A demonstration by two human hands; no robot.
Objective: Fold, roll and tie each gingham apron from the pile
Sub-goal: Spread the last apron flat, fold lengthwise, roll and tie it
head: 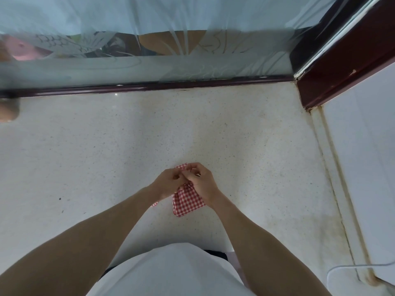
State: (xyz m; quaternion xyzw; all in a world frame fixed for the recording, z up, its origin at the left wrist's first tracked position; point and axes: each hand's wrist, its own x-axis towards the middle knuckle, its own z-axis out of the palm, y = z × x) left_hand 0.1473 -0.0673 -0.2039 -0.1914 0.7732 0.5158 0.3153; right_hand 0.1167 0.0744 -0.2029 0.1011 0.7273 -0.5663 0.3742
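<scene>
A small rolled bundle of red-and-white gingham apron [187, 201] lies on the speckled white counter [106, 157], near its front middle. My left hand [168, 182] and my right hand [203, 180] meet over the bundle's far end, fingers curled and pinching the apron's thin ties. A scrap of gingham tie [155, 204] pokes out under my left wrist. The middle of the bundle is hidden beneath my hands.
An etched glass panel [149, 50] in a dark red frame [149, 86] closes the counter's far edge. A dark red post [342, 67] and a white tiled wall [363, 157] bound the right side. A white cable [352, 266] lies at the lower right.
</scene>
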